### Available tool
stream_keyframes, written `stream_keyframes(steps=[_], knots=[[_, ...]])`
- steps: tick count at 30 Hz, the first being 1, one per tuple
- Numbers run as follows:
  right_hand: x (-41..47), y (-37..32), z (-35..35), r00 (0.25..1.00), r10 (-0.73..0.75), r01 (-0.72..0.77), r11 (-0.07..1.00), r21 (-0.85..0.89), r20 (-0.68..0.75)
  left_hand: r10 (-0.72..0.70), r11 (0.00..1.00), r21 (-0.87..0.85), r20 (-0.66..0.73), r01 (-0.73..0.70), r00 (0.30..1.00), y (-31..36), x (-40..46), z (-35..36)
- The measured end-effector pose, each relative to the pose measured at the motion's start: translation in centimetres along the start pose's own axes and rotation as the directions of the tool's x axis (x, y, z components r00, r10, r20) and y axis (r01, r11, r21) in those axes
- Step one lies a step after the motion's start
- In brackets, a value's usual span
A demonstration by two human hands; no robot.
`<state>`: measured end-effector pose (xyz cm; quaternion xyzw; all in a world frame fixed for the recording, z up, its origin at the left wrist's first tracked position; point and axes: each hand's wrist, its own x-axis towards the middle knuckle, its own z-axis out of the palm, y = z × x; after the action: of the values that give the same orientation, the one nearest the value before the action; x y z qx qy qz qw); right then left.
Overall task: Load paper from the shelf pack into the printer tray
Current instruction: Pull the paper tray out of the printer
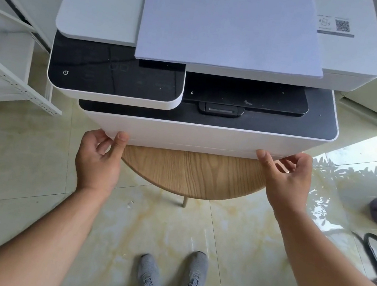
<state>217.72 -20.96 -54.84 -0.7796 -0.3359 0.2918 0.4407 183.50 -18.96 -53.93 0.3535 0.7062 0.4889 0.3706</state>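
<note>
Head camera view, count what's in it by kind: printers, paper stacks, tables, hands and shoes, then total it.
Printer: 1
Paper stack: 1
Table: 1
Hands: 2, left hand, right hand
Shoes: 2, left shoe, right shoe
Total: 7

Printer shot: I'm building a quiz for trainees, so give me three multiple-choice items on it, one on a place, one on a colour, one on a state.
1. Where does the paper stack lie?
A. on the printer lid
B. on the floor
C. on the shelf

2. What colour is the control panel?
A. red
B. black
C. yellow

3. How do the hands stand?
A. both at the printer's lower front edge
B. both lifting the paper
C. one on the power button

Answers: 1 A, the stack rests on the lid. 2 B, the panel is glossy black. 3 A, the left hand and right hand each have fingers at the bottom front edge of the printer.
</note>
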Motion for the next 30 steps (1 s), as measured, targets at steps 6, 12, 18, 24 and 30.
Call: stream_keyframes(steps=[6, 12, 18, 24, 30], knots=[[0.1, 0.0, 0.1, 0.998, -0.031, 0.027, 0.996, -0.082, -0.048, 0.064, 0.998, 0.011, -0.012, -0.064, 0.998, -1.7, 1.0, -0.1], [0.3, 0.0, -0.1, 0.998, -0.043, 0.037, 0.992, -0.117, -0.046, 0.083, 0.996, 0.048, -0.031, -0.081, 0.996, -2.0, 1.3, -0.2], [0.7, -0.1, -0.4, 0.997, -0.073, 0.067, 0.988, -0.14, -0.04, 0.089, 0.996, 0.032, -0.044, -0.088, 0.995, -2.1, 1.3, 0.0], [1.3, -0.2, -0.8, 0.992, -0.128, 0.124, 0.976, -0.179, -0.015, 0.094, 0.994, 0.061, -0.033, -0.092, 0.995, -1.8, 1.1, 0.0], [2.0, -0.2, -1.1, 0.982, -0.185, 0.186, 0.96, -0.21, 0.024, 0.11, 0.99, 0.09, -0.026, -0.108, 0.994, -1.6, 1.2, -0.3]])
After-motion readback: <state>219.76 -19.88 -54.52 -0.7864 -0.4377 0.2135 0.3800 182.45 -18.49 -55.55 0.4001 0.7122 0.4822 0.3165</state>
